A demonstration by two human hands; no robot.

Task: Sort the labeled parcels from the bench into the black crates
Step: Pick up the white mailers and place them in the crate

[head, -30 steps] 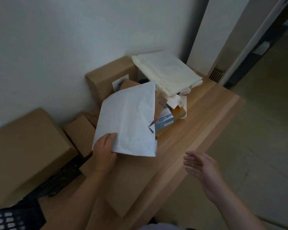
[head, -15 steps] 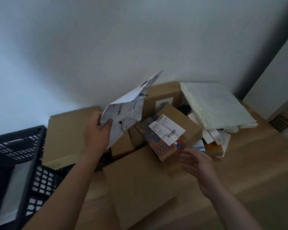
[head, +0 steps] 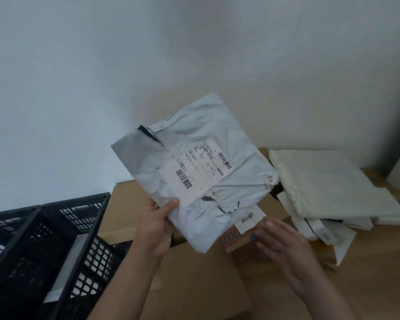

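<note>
1. Here, the left hand [head: 156, 229] is gripping a grey mailer [head: 194, 172] by its lower left corner, thumb lying across the front near the label [head: 200, 173] and the other fingers tucked behind it.
2. The mailer is hanging tilted in the air above the boxes, label side facing the camera, two barcodes showing.
3. The right hand [head: 284, 248] is hovering just below and to the right of the mailer, fingers apart and loosely bent, clamping nothing; whether it is touching the small orange parcel [head: 237, 237] under it cannot be told.
4. That parcel is lying on a brown box [head: 201, 282], a barcode sticker on top.
5. A stack of white mailers [head: 328, 188] is sitting to the right on the wooden surface [head: 379, 273].
6. Black crates [head: 44, 250] are standing at the lower left, beside another brown box.
</note>
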